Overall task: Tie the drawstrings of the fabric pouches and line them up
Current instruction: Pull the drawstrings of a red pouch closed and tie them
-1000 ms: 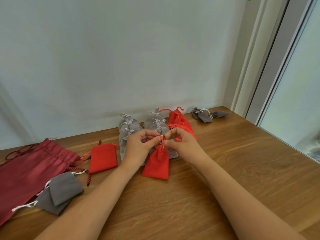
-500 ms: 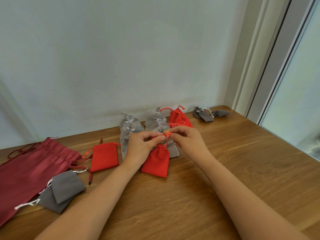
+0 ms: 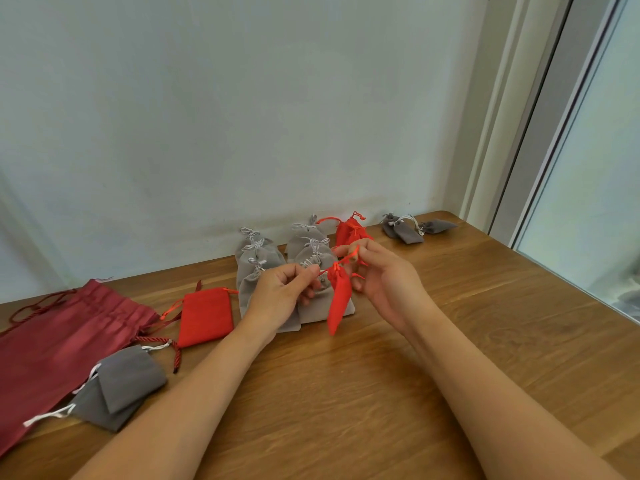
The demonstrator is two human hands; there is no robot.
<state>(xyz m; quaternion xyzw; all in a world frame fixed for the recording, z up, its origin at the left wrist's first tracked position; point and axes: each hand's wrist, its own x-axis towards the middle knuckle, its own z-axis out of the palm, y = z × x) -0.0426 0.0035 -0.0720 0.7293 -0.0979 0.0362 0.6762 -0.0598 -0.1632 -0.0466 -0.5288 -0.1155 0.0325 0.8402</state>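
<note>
**Spotter:** Start at the hands.

**Operator:** My left hand (image 3: 287, 294) pinches one end of the orange-red drawstring (image 3: 342, 261). My right hand (image 3: 386, 277) pinches the other end, higher and farther back. Both are closed on cord and hold nothing else.

**Spotter:** And the pouch?

**Operator:** The small red pouch (image 3: 338, 301) hangs between them from its gathered neck. Its long axis is near upright, and its bottom corner is down by the wooden table (image 3: 381, 393). I can't tell whether it touches. I judge the knot isn't finished.

**Spotter:** Which hand is nearer?

**Operator:** About even. The neck sits just beside my left fingertips.

**Spotter:** Where does it go next?

**Operator:** Away from me, toward the wall. The tied red pouches (image 3: 349, 232) lie just behind my right hand, next to two rows of light grey pouches (image 3: 263, 268). Those grey rows sit directly behind the hanging pouch, so I'd carry it rightward over them.

**Spotter:** Anything else?

**Operator:** A flat red pouch (image 3: 206, 315) lies untied to the left. Nearer me, dark grey pouches (image 3: 121, 386) lie beside a large maroon drawstring bag (image 3: 52, 341). More dark grey ones (image 3: 405, 232) are at the far right.
</note>
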